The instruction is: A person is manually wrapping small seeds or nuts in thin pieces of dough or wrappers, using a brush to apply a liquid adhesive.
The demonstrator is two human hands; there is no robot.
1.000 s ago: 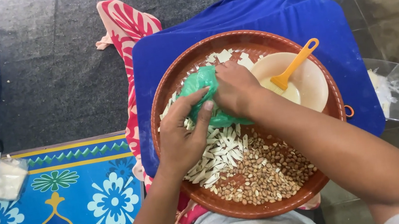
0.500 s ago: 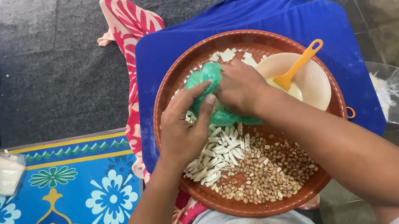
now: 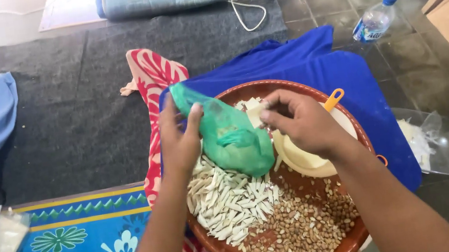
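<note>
Bag [image 3: 229, 137] above tray [image 3: 289, 85]; nuts [image 3: 298, 232] in tray, bottle [image 3: 374, 22] behind right.

hands 2 [image 3: 180, 141] | green bag 1 [image 3: 229, 137] | round tray 1 [image 3: 289, 84] | cream bowl 1 [image 3: 302, 159] | water bottle 1 [image 3: 374, 21]

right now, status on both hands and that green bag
Left hand gripping green plastic bag over brown tray. Right hand pinching a small white piece beside it. Nothing in the way.
</note>
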